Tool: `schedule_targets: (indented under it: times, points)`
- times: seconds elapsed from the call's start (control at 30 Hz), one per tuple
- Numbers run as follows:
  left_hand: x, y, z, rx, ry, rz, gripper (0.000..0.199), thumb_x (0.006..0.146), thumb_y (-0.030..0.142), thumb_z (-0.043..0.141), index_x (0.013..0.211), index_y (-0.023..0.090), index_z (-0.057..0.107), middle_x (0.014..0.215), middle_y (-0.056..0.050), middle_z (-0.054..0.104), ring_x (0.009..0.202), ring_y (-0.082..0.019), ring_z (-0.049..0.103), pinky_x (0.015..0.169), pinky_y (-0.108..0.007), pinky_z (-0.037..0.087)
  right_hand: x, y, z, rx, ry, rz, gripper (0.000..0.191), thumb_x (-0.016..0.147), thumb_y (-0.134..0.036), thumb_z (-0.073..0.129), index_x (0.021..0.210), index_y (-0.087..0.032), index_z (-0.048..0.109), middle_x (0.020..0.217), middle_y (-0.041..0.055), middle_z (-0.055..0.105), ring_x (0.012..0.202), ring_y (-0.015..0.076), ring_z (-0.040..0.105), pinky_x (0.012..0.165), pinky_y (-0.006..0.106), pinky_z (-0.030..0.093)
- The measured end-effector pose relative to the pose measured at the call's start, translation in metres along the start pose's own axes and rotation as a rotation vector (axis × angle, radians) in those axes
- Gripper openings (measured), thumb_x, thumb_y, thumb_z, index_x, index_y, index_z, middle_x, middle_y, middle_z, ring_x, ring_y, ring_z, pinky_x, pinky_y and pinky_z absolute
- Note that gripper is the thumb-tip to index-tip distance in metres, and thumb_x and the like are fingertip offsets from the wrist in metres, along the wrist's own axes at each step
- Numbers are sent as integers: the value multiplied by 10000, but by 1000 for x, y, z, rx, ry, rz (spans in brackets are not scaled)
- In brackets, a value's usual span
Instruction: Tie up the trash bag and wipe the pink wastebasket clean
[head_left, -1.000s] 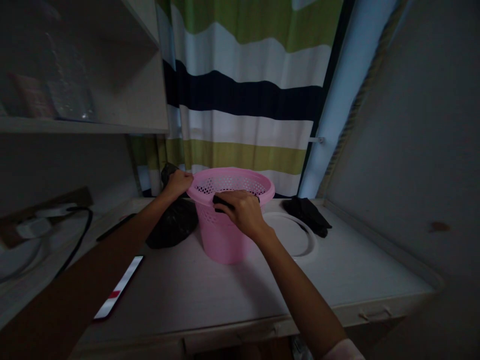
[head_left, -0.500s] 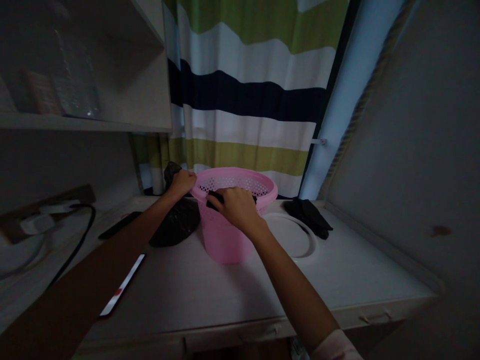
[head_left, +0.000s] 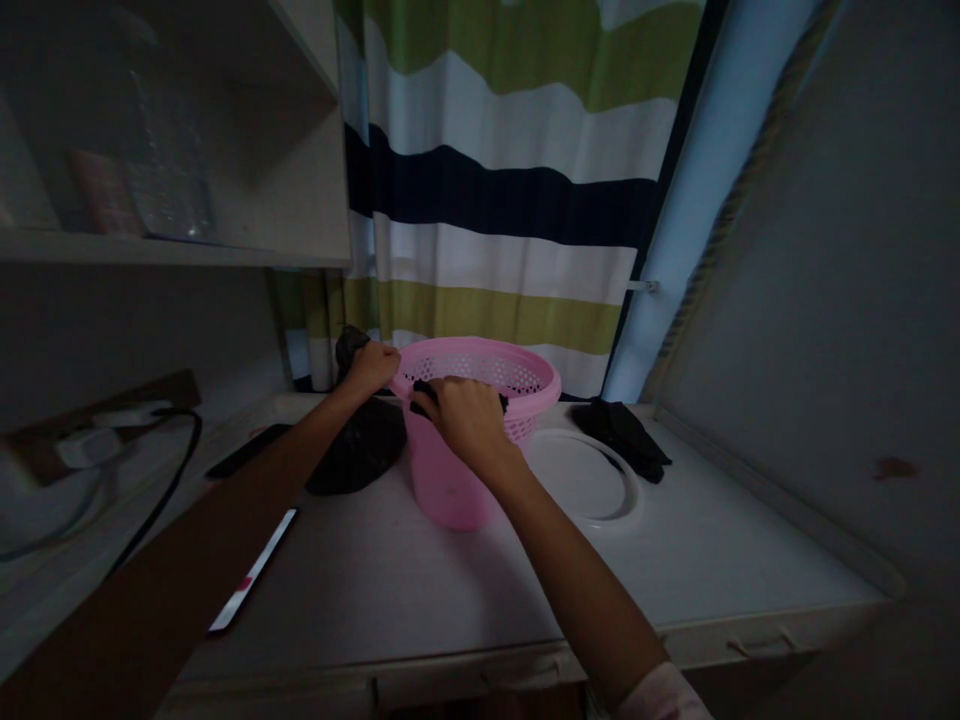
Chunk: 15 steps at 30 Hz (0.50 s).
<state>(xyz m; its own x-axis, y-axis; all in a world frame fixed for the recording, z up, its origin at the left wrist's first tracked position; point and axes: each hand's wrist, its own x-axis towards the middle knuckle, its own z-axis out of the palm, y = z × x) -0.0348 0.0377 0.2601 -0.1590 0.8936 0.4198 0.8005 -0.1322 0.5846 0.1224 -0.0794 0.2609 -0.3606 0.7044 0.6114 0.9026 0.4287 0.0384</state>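
A pink basket (head_left: 450,490) with a perforated upper part stands upright on the white desk. My left hand (head_left: 377,366) is closed on the left side of its rim. At the front of the rim, my right hand (head_left: 466,410) grips a piece of black plastic, which shows on both sides of the fingers. A black plastic bag (head_left: 360,450) bulges on the desk left of the basket, partly behind my left forearm. Right of the basket lies a white ring-shaped lid (head_left: 630,490), and beyond it a folded black bag (head_left: 622,437).
A phone with a lit screen (head_left: 255,580) and a dark flat object (head_left: 247,450) lie at the left. Plugs (head_left: 90,447) and a black cable are by the left wall. A shelf (head_left: 225,252) overhangs the left side; a striped curtain (head_left: 495,200) hangs behind.
The whole view has shifted slightly, with everything a little farther right. Both hands keep their places at the basket rim, and less black plastic shows left of my right hand.
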Motion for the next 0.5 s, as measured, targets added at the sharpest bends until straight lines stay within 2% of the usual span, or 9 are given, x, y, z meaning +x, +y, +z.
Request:
schedule_targets:
  times: [0.17, 0.37, 0.5]
  points:
    - [-1, 1, -2, -15, -3, 3, 256, 681, 187, 441, 734, 108, 678, 735, -100, 677, 787, -221, 633, 642, -253, 453, -23, 43, -7, 148, 55, 38, 400, 881, -467, 381, 844, -189, 665, 830, 61, 686, 739, 152, 620, 632, 231, 370]
    - [-7, 4, -4, -25, -1, 2, 250, 691, 206, 423, 667, 130, 660, 661, -72, 649, 789, -223, 627, 641, -264, 450, -33, 104, 1, 451, 150, -63, 368, 876, -405, 420, 742, -149, 648, 699, 24, 640, 637, 107, 549, 618, 207, 362]
    - [-7, 2, -4, -28, 11, -11, 234, 689, 211, 430, 643, 132, 646, 656, -74, 645, 788, -224, 627, 658, -264, 451, -29, 115, 7, 438, 204, 14, 410, 875, -403, 402, 627, -148, 606, 590, 6, 583, 561, 101, 502, 564, 207, 343]
